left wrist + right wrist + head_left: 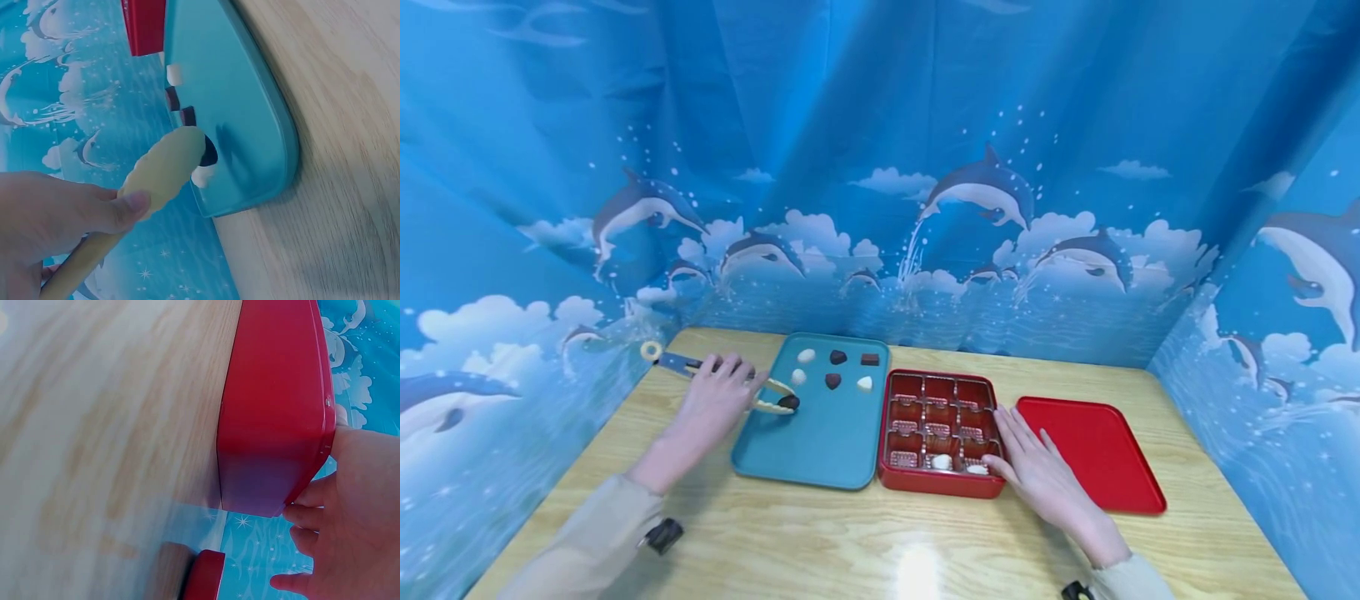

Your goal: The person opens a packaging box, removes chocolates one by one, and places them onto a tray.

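My left hand grips a pair of tongs over the left side of the teal tray. Between the tong tips is a dark chocolate; its shadow falls on the tray apart from it in the left wrist view. My right hand, fingers straight, rests against the right side of the red box, thumb at the rim near the front corner. Inside the box, a clear divided insert holds a white chocolate in the front middle compartment and another white piece in the front right one.
Two rows of chocolates lie on the back half of the tray: white pieces, dark pieces and a brown rectangular one. A flat red lid lies right of the box. A dolphin-print curtain hangs behind the wooden table.
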A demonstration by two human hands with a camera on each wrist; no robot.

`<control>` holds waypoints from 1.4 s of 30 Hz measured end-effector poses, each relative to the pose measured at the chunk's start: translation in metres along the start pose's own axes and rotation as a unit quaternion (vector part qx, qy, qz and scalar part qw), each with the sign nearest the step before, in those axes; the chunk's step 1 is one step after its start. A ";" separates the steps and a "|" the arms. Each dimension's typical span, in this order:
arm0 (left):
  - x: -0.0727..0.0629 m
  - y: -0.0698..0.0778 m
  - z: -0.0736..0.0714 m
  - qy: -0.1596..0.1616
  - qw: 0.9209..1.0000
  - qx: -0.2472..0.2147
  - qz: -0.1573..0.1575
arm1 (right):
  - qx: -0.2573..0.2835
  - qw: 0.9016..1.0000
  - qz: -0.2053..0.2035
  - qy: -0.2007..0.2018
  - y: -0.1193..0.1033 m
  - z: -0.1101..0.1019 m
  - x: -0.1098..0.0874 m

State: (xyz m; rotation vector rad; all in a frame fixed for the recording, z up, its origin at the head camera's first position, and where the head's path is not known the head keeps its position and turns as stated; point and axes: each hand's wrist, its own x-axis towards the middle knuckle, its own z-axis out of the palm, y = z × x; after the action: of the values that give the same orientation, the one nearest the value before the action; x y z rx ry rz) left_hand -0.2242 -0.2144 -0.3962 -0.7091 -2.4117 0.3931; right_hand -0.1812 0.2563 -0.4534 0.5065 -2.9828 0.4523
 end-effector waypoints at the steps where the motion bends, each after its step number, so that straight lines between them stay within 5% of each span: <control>1: 0.000 0.000 0.001 -0.003 1.000 0.005 0.002 | 0.000 1.000 0.000 0.000 0.000 0.000 0.000; 15: 0.004 0.002 0.000 -0.037 0.999 0.010 -0.004 | -0.003 1.000 0.002 0.006 -0.001 0.000 0.000; 22: 0.010 0.003 -0.010 -0.022 1.000 -0.005 -0.007 | -0.005 1.000 0.001 0.007 0.000 0.000 0.000; 30: 0.026 0.021 -0.022 -0.027 0.999 -0.022 0.007 | -0.002 1.000 0.001 0.006 0.000 0.001 -0.001; 42: 0.058 0.057 -0.026 0.033 0.997 -0.060 0.041 | -0.004 1.000 -0.002 0.009 0.000 0.001 -0.001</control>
State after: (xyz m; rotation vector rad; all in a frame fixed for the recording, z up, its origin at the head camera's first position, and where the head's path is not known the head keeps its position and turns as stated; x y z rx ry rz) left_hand -0.2256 -0.1321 -0.3732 -0.8633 -2.3638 0.2556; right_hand -0.1802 0.2564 -0.4541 0.5049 -2.9647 0.4433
